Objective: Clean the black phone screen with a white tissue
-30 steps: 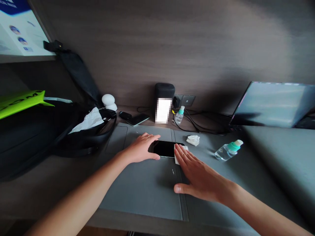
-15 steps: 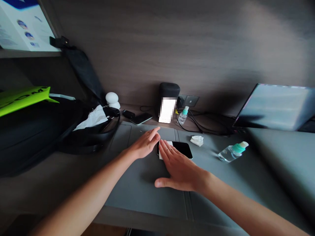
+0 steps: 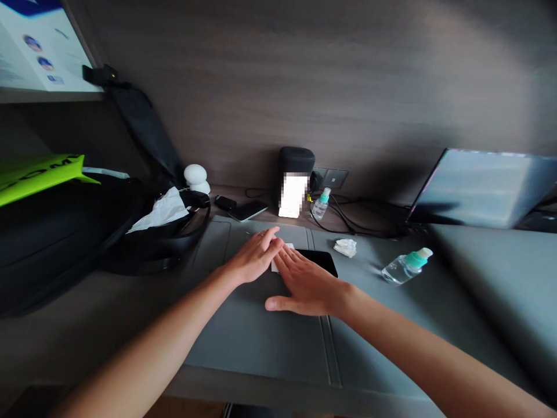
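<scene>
A black phone [image 3: 321, 262] lies flat on the grey desk mat [image 3: 261, 331], its left part covered by my right hand [image 3: 304, 283]. That hand is flat with fingers stretched out, pressing on a white wipe [image 3: 274, 266] at the phone's left end. My left hand [image 3: 256, 255] is beside the phone's left end, fingers loosely spread, its fingertips close to those of my right hand. Whether it touches the phone is hidden. To the right sit a crumpled white tissue [image 3: 345, 248] and a clear spray bottle with a teal collar [image 3: 402, 267], tilted over on its side.
A second spray bottle [image 3: 321, 204], a black speaker [image 3: 297, 159], cables, a dark phone [image 3: 248, 210] and a white round object [image 3: 195, 176] stand along the wall. A black bag [image 3: 65, 244] fills the left; a laptop [image 3: 478, 188] is at the right.
My right hand has moved slightly up and left over the phone, toward my left hand and the phone's left end. The whole view has shifted a little.
</scene>
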Demonstrator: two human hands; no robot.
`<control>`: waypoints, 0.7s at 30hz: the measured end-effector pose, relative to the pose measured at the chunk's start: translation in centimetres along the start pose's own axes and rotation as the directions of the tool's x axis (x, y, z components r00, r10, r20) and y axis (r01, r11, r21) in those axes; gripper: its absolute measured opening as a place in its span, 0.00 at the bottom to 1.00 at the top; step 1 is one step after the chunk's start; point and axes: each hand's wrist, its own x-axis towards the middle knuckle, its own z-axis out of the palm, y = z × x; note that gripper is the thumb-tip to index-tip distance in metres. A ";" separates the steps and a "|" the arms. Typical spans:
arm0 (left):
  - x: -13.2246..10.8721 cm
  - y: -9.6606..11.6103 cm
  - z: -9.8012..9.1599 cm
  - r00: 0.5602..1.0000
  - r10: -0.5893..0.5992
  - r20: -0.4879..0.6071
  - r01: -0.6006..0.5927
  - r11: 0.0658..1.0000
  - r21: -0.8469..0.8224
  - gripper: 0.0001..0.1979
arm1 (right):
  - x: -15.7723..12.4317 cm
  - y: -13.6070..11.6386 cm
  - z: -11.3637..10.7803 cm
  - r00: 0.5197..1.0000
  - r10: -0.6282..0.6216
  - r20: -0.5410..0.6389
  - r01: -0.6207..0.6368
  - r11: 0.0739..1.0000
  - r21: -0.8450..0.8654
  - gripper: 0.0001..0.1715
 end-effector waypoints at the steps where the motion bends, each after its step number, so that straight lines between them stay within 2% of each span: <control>1: -0.1 0.0 0.0 1.000 0.004 0.007 -0.004 1.000 0.017 0.39 | -0.2 0.2 0.0 1.000 -0.001 -0.005 0.001 1.000 -0.004 0.64; 5: -0.3 0.3 -0.1 0.998 0.042 0.041 -0.045 0.996 0.083 0.38 | -1.0 0.4 0.0 0.999 0.010 -0.045 -0.012 0.999 -0.041 0.65; 9: -0.4 0.3 0.0 0.995 0.088 0.054 -0.096 0.984 0.151 0.34 | -2.2 0.6 0.0 0.999 0.043 -0.029 -0.045 0.996 -0.072 0.66; 13: -0.5 0.1 0.2 0.985 0.140 0.097 -0.159 0.963 0.220 0.37 | -3.7 1.5 0.1 0.998 0.052 -0.047 -0.057 0.993 -0.102 0.65; 21: -0.4 0.3 0.1 0.985 0.130 0.110 -0.153 0.960 0.235 0.32 | -7.0 3.5 0.0 0.993 0.117 -0.032 -0.120 0.984 -0.135 0.63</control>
